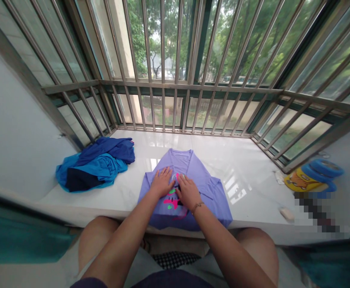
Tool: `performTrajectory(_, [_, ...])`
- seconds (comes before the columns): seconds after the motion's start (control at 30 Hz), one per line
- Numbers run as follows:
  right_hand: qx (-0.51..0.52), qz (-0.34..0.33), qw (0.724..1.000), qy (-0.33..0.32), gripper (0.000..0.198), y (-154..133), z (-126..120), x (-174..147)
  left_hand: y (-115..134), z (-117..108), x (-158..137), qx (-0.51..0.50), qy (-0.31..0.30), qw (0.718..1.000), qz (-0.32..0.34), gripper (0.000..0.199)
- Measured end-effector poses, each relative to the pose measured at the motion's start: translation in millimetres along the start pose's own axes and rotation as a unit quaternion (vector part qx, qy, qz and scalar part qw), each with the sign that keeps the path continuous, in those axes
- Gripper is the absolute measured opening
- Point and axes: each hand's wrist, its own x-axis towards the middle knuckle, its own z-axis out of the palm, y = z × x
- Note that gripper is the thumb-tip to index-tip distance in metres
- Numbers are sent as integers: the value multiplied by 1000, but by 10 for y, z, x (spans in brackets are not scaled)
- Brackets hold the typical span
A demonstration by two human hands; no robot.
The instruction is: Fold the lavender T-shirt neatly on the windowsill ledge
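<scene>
A lavender long-sleeved shirt (203, 176) lies spread on the white windowsill (241, 160), its neckline toward the window and its lower edge at the sill's front. A bright pink, green and black print shows on its chest. My left hand (163, 182) rests flat on the shirt, left of the print's middle, fingers stretched out. Close beside it, my right hand (189, 192), with a bracelet at the wrist, also lies flat over part of the print. Neither hand grips the cloth. Both hands hide some of the print.
On the sill's left sits a pile of blue clothes (100, 166). To the right stand a yellow and blue bottle (308, 178) and a small pale object (287, 214), near a blurred-out patch. Metal window bars (181, 86) close off the back. Teal curtains (22, 236) hang at both sides.
</scene>
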Motion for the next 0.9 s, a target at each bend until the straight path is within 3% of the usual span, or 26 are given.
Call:
performTrajectory(0.13, [38, -28, 998, -50, 69, -126, 181, 39, -85, -58, -93, 6, 35, 997, -70, 64])
performTrajectory(0.33, [59, -27, 997, -43, 73, -100, 253, 27, -596, -63, -488, 32, 20, 983, -182, 68])
performTrajectory(0.5, [68, -26, 996, -43, 73, -111, 227, 31, -803, -61, -656, 27, 11, 982, -189, 72])
performTrajectory(0.9, [58, -20, 997, -50, 74, -125, 191, 20, -749, -113, -634, 14, 9, 981, -196, 75])
